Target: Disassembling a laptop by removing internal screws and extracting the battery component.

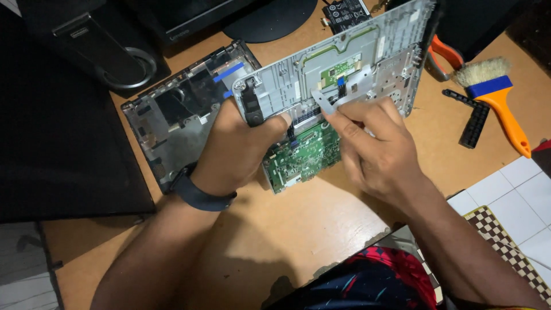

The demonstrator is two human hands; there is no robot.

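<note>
Hands grip a tilted laptop palmrest, long axis running up-right: left hand clasps its edge, right hand pinches a ribbon cable.

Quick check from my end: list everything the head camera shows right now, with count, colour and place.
laptop palmrest frame: one, silver, tilted up at centre
circuit board: one, green, under the frame's lower edge
ribbon cable: one, pale grey, on the frame
laptop bottom cover: one, dark grey, left of the frame
brush: one, orange handle with blue band, right
pliers: one, orange grips, upper right
black strip: one, beside the brush
wooden table: one, tan
wristband: one, dark, left wrist
left hand: gripping the frame's edge
right hand: pinching the ribbon cable
</note>
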